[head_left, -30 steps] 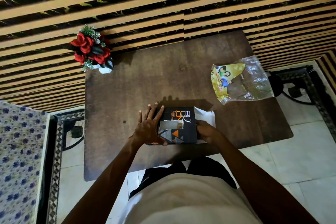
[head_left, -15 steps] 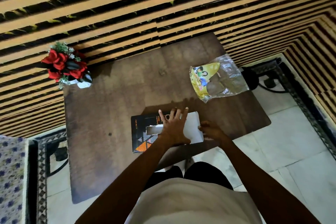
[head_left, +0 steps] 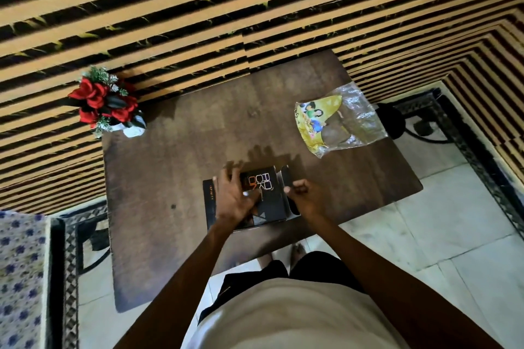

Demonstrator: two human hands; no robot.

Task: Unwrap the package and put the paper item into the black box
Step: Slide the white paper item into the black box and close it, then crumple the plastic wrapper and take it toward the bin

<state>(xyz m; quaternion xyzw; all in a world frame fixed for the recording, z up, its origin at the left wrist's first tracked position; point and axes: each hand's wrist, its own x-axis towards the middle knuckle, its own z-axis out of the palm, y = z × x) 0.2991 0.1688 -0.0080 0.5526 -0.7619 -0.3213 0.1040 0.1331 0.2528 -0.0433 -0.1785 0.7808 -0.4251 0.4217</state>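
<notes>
The black box, printed with orange and white letters, lies flat near the front edge of the brown table. My left hand lies on its top left part, fingers spread and thumb pressing on the lid. My right hand is at the box's right end, its fingers curled against the open black end flaps. No white paper shows outside the box. The empty yellow and clear plastic wrapper lies at the table's back right.
A pot of red artificial flowers stands at the table's back left corner. A striped wall runs behind the table. A patterned seat is at the lower left, and a black metal stand is on the floor at right.
The white paper that stuck out of the box's right end is no longer visible. My left hand went from the paper back onto the box top, and my right hand has curled at the end flaps.
</notes>
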